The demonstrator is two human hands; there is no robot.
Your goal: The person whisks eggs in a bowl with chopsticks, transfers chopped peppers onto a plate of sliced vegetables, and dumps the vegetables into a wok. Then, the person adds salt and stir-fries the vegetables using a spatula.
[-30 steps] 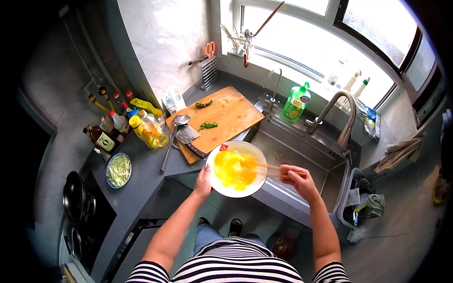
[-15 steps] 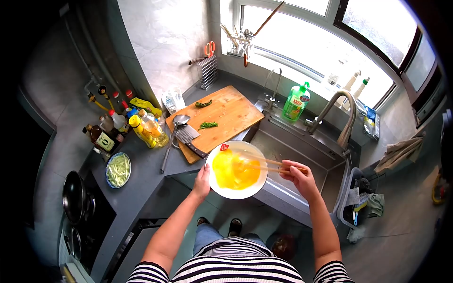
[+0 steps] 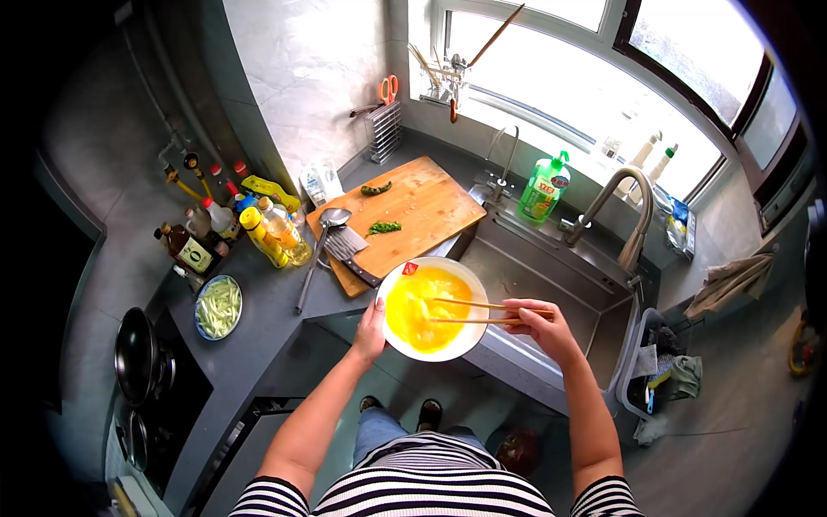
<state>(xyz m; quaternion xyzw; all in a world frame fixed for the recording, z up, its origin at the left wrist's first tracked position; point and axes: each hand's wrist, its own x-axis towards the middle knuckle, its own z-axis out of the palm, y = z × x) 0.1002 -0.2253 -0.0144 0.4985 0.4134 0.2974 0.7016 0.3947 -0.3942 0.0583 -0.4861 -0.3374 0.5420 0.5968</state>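
The white bowl [image 3: 479, 288] is up in the air, just past the counter's [image 3: 267, 336] front edge, by the front left corner of the sink [image 3: 594, 302]. The left hand [image 3: 370, 334] holds the bowl by its left side, maybe so that it does not tip or slide. The right hand [image 3: 544, 327] has two wooden chopsticks [image 3: 482, 321], held long and low, I think so that the tips can reach the yellow liquid [image 3: 409, 314] and the hand can stay clean.

The cutting board [image 3: 422, 207] lies near the back corner of the counter, with a knife [image 3: 346, 244] on its left edge. Maybe it is put there to be out of the way.

The left thumb is at the bowl's rim and the hand is bent shut around that side; I cannot see the fingers under it. The right fingers are closed on the chopsticks, with the sticks a little apart. Those fingers do not touch the bowl; it is just to their left.
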